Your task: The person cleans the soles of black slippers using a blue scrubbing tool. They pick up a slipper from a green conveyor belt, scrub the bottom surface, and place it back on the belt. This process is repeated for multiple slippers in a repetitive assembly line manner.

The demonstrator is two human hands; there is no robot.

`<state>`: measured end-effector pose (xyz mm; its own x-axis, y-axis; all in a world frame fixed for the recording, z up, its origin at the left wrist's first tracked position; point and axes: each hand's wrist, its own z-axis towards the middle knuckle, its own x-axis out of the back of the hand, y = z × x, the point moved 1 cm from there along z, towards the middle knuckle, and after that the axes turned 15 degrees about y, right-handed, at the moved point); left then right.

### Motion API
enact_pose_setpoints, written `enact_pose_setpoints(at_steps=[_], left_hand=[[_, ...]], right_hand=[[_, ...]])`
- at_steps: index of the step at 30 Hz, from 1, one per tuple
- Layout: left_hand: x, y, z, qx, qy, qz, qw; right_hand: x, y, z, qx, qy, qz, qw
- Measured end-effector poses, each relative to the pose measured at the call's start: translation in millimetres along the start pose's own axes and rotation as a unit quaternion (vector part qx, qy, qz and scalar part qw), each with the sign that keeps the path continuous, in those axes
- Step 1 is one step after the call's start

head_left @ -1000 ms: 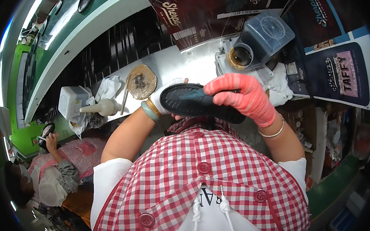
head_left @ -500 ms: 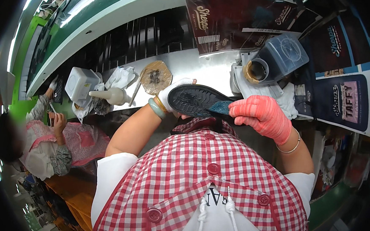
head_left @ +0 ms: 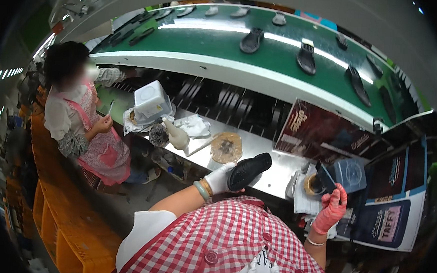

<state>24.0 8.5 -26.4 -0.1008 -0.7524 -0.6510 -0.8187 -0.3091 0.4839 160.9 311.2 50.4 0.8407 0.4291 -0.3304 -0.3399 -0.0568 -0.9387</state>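
My left hand (head_left: 219, 180), in a white glove, is closed on the edge of a black shoe sole (head_left: 250, 171), which is tilted above the bench front. Its fingertips are partly hidden behind the sole. On the right, my right hand (head_left: 330, 211), in a coral-red glove, pinches a flat dark-blue strip (head_left: 327, 178), perhaps a brush. That strip stands upright at the round mouth of a tan-rimmed pot (head_left: 309, 185). Beside the pot is a clear bluish plastic container (head_left: 351, 175).
Ahead, a green conveyor (head_left: 209, 38) carries several soles and sandals. A round tan pad (head_left: 226, 147), a white squeeze bottle (head_left: 178, 135), a white cloth (head_left: 193, 125) and a white tub (head_left: 153, 101) lie along the metal bench. A co-worker (head_left: 86, 123) is at left.
My right hand has left the sole and moved right to the pot with the blue strip. The sole has turned in my left hand. The view has tilted up, showing the conveyor.
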Motion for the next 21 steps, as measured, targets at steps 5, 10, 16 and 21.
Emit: enact_pose_setpoints(at_steps=[5,10,16,21], left_hand=[[-4.1,41.8,-32.7,-0.100,-0.090,-0.072,0.988],[-17.5,82.1,-52.6,-0.164,-0.088,-0.080,0.979],[-25.0,157.2,-68.8,-0.285,-0.075,-0.052,0.954],[-32.9,287.1,-26.6,-0.371,-0.113,-0.009,0.921]], right_hand=[[7.4,25.1,5.9,-0.039,0.030,-0.027,0.998],[-6.0,32.5,-0.1,-0.033,0.065,0.038,0.997],[-42.7,32.7,-24.6,-0.041,0.098,0.061,0.992],[-54.1,36.2,-41.4,-0.045,0.140,0.050,0.988]])
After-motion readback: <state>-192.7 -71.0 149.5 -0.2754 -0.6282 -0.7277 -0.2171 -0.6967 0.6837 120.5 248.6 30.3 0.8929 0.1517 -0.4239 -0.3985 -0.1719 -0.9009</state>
